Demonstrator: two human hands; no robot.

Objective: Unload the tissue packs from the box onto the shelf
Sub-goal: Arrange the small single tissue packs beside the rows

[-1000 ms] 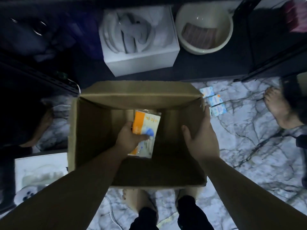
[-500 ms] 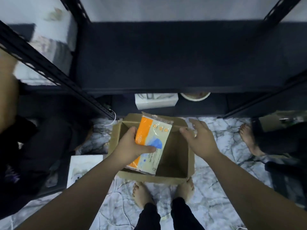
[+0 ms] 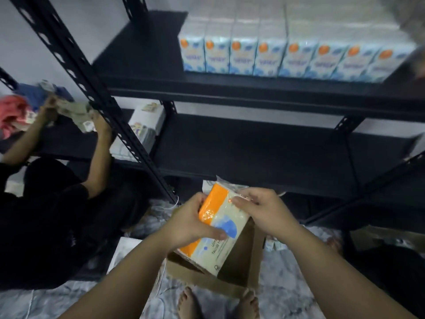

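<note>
An orange, white and blue tissue pack (image 3: 219,229) is held above the open cardboard box (image 3: 239,270) on the floor. My left hand (image 3: 188,223) grips its left side, thumb across the front. My right hand (image 3: 264,210) pinches its upper right edge. A row of several matching tissue packs (image 3: 289,56) stands upright on the upper black shelf (image 3: 230,86), filling its right part. The shelf board below (image 3: 253,153) is dark and bare where I can see it. The inside of the box is mostly hidden by the pack.
A person in black (image 3: 57,203) crouches at the left, both arms raised to items on the neighbouring rack. A slanted black upright (image 3: 92,88) separates the two racks. My bare feet (image 3: 218,302) stand on marble floor in front of the box.
I lifted the pack out of the box and my view rose to the upper shelves. My right hand left the box rim and took hold of the pack.
</note>
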